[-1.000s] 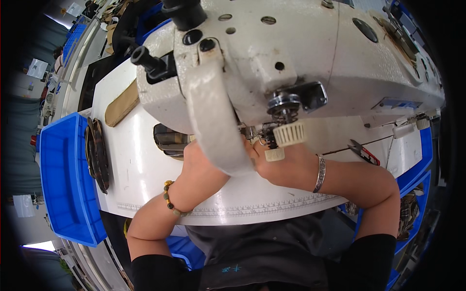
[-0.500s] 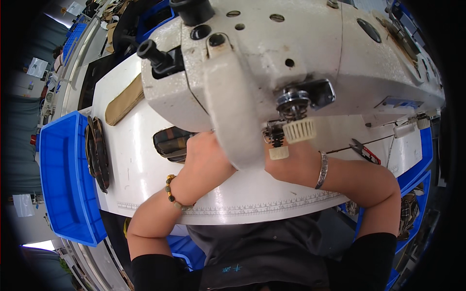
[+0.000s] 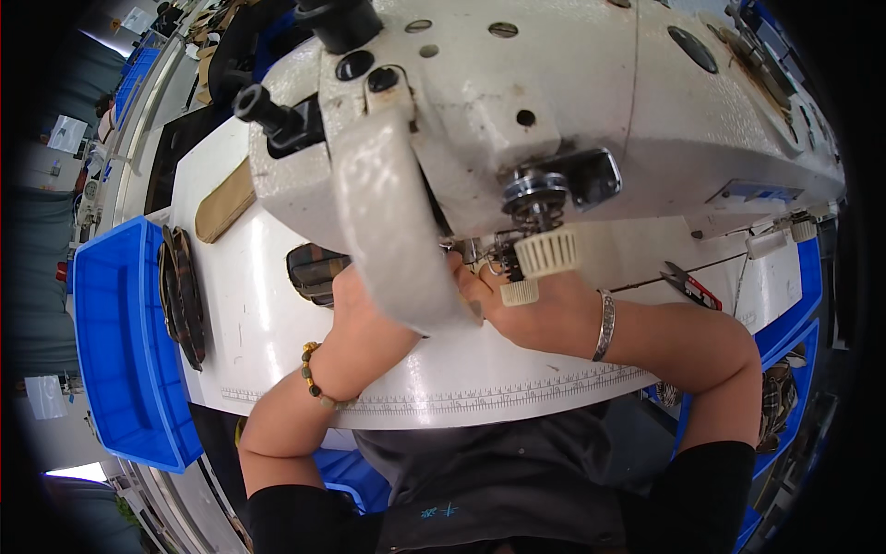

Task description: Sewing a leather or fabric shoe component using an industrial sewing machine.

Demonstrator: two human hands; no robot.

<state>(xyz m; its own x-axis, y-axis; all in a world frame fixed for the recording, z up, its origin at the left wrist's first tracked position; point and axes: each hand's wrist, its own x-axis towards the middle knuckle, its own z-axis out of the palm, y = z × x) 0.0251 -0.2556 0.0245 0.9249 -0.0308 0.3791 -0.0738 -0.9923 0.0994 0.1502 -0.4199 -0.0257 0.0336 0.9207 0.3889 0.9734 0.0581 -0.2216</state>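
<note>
In front of me stands a white sewing machine [image 3: 572,102], its curved pale lever [image 3: 392,212] covering part of my hands. My left hand [image 3: 360,314] is closed, fingers mostly behind that lever. From under it, on the left, comes a dark plaid fabric piece [image 3: 314,272] with a rounded end, lying on the white table. My right hand [image 3: 540,309] is below the cream tension knobs [image 3: 546,253], fingers bent in toward the needle area. Its fingertips come close to the left hand's. What lies between the fingers is hidden.
Left on the white table [image 3: 249,323] lie a tan rounded piece [image 3: 225,205] and a folded plaid piece [image 3: 182,300]. A blue bin [image 3: 125,351] adjoins the left edge. Red-and-black thread snips [image 3: 690,286] lie right. A printed ruler [image 3: 498,400] follows the near edge.
The machine sits slightly farther left in view. My left hand has shifted a little left, the right likewise. More of the right hand's fingers shows between lever and knobs.
</note>
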